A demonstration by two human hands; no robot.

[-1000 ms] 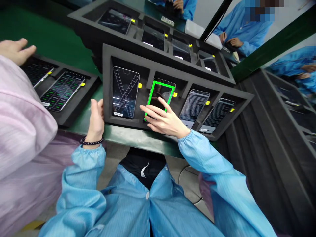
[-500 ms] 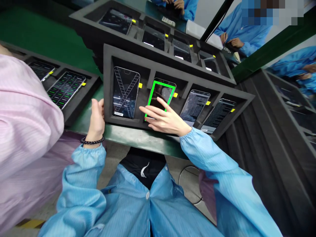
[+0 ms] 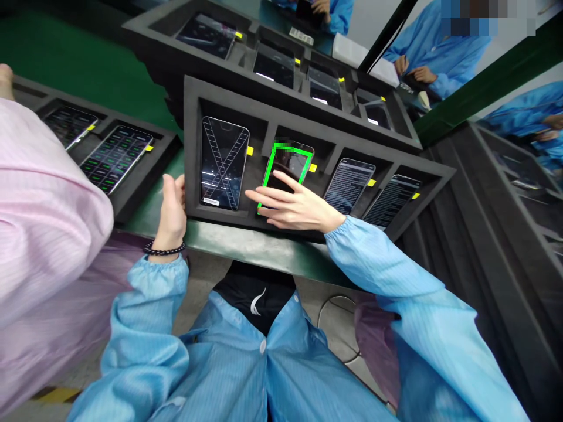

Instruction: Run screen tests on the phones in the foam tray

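Note:
A dark foam tray (image 3: 259, 111) sits tilted on the bench before me, a phone in each compartment. My right hand (image 3: 292, 202) lies over the second phone from the left (image 3: 302, 153), fingers spread across its lower screen. That screen shows a green border around a dark middle. In the leftmost slot is a phone with a crossed ladder pattern (image 3: 224, 161). Two phones to the right, a third phone (image 3: 349, 184) and a fourth phone (image 3: 393, 196), show lines of small text. My left hand (image 3: 173, 205) rests against the tray's left edge, thumb up, fingers partly hidden.
Another phone tray (image 3: 158, 26) stands behind mine. On the left, a person in a pink sleeve (image 3: 48, 234) is beside a tray with phones (image 3: 165, 140). Stacked dark trays (image 3: 444, 193) rise at right. People in blue (image 3: 444, 47) work across the bench.
My right hand has shifted slightly up and left over the second phone, and its forearm and elbow have swung outward to the right. My left hand stays at the tray edge.

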